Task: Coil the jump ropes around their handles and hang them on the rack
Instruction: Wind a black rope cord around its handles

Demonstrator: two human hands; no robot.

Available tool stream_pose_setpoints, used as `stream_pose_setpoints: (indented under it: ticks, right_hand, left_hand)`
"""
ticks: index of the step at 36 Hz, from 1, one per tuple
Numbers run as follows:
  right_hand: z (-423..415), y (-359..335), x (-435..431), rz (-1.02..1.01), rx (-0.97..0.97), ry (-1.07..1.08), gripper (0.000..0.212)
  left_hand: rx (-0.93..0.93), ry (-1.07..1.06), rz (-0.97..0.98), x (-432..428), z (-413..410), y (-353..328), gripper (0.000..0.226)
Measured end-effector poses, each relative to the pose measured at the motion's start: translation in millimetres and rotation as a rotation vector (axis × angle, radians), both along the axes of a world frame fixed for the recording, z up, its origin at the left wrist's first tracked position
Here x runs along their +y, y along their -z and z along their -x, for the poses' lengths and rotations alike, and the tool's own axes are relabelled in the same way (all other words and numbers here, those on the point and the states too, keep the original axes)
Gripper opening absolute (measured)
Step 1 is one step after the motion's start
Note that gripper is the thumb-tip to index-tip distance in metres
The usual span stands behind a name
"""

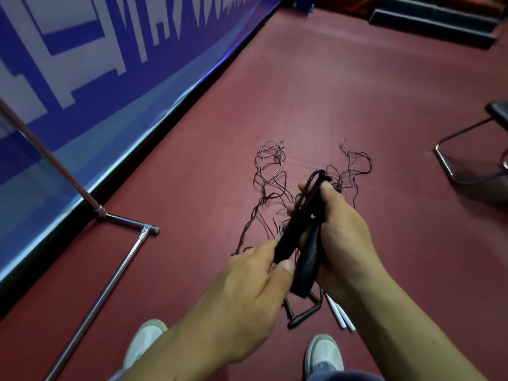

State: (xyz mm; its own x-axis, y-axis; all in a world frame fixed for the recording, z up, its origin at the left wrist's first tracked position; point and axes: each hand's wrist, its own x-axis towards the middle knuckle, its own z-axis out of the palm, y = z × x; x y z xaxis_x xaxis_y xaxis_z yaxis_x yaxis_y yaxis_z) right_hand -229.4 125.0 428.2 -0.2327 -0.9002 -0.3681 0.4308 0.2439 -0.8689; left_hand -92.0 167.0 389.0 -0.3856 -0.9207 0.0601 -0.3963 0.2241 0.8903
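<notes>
At the bottom edge: two pale grey sneakers (144, 345), toes forward on the dark red sports floor (357, 92); a strip of trouser leg is cut off by the frame.

Just above, both bare forearms reach in. The right hand (346, 235) is curled round a pair of black padded jump-rope handles (308, 259), held side by side and tilted, tops away from the camera. The left hand (247, 284) pinches the lower end of the left-side handle between thumb and fingers. A black cord (316, 172) loops over the handles' top end; how much is wound on, cannot tell, as the hands cover it.

On the floor under the hands: more black handles (302, 316), partly hidden, with two slim white handles (341, 314) just beside them.

Beyond: thin dark ropes (268, 171) in a loose tangle; which rope joins which handle is unclear.

Left: chrome tube rack (119, 270), only the foot and part of the upright in frame, near a blue-and-white banner (82, 78).

Far right: black chair (498, 110) on a metal frame, cut off.
</notes>
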Motion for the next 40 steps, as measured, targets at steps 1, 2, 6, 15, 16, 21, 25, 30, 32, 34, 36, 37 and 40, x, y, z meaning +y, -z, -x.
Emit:
stream_pose_setpoints:
  ticks: [1,2,6,15,16,21,25,30,32,34,36,37,40]
  right_hand:
    - [0,1,0,0.013,0.006,0.012,0.034]
    - [-1,1,-1,0.03,0.009,0.022,0.033]
    - [-3,2,-1,0.095,-0.041,0.046,0.029]
    - [-5,6,-3,0.076,-0.336,0.077,0.033]
    - [-6,7,-3,0.067,-0.364,0.095,0.031]
    - [-13,10,3,0.031,-0.292,0.14,0.034]
    - [-25,14,13,0.032,-0.206,0.047,0.051]
    - [-24,15,16,-0.027,-0.251,-0.127,0.02]
    - [-10,15,11,-0.088,-0.145,-0.18,0.028]
    - [5,11,6,-0.073,0.05,-0.191,0.052]
    - [19,6,5,0.003,0.455,-0.208,0.079]
    - [25,6,5,0.08,0.731,-0.256,0.088]
    - [26,12,12,0.405,1.401,-0.569,0.1]
  left_hand:
    - [0.018,0.015,-0.019,2,0,0,0.036]
    - [0.024,0.028,-0.027,3,1,1,0.042]
    - [-0.054,0.021,-0.008,6,9,5,0.07]
    - [0.172,-0.128,-0.246,-2,17,8,0.038]
    - [0.224,-0.168,-0.252,-2,19,8,0.033]
    - [0.522,-0.337,-0.343,-2,26,15,0.037]
    - [0.501,-0.631,-0.28,-10,21,13,0.037]
    - [0.209,-0.717,-0.044,-30,4,1,0.048]
    - [0.117,-0.712,0.019,-38,-6,-7,0.05]
    - [0.061,-0.675,0.068,-41,-14,-10,0.051]
    - [-0.011,-0.625,0.127,-41,-21,-8,0.05]
    - [-0.054,-0.592,0.151,-39,-23,-6,0.047]
    - [-0.196,-0.451,0.182,-37,-23,-2,0.04]
